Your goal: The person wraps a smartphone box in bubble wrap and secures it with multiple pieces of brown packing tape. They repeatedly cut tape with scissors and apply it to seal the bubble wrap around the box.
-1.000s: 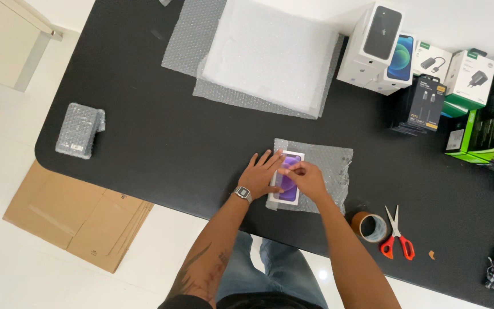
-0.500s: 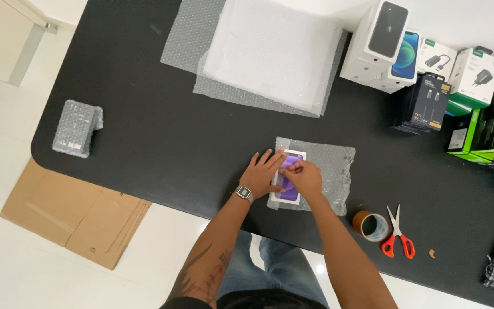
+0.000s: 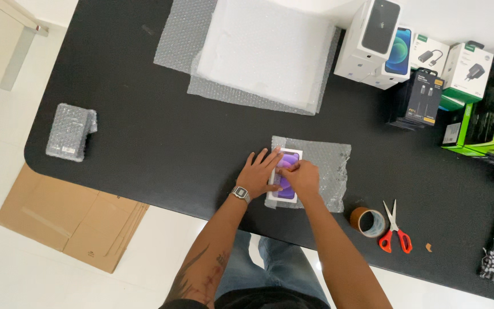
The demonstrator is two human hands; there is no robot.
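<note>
A small white box with a purple phone picture [image 3: 287, 159] lies on a sheet of bubble wrap [image 3: 327, 166] near the front edge of the black table [image 3: 161, 143]. My left hand [image 3: 259, 173] rests flat, fingers spread, on the box's left side and the wrap's edge. Over the middle of the box my right hand [image 3: 299, 176] presses down with its fingers bent. A watch is on my left wrist.
A bubble-wrapped parcel [image 3: 70, 131] lies at the table's left end. A stack of foam and bubble-wrap sheets [image 3: 258, 51] sits at the back. Several boxed items [image 3: 424, 74] stand at the back right. A tape roll [image 3: 367, 221] and red scissors [image 3: 394, 229] lie front right. Flattened cardboard [image 3: 70, 217] is on the floor.
Both hands stay on the box; my right hand has shifted slightly over its middle. The view has drifted a little.
</note>
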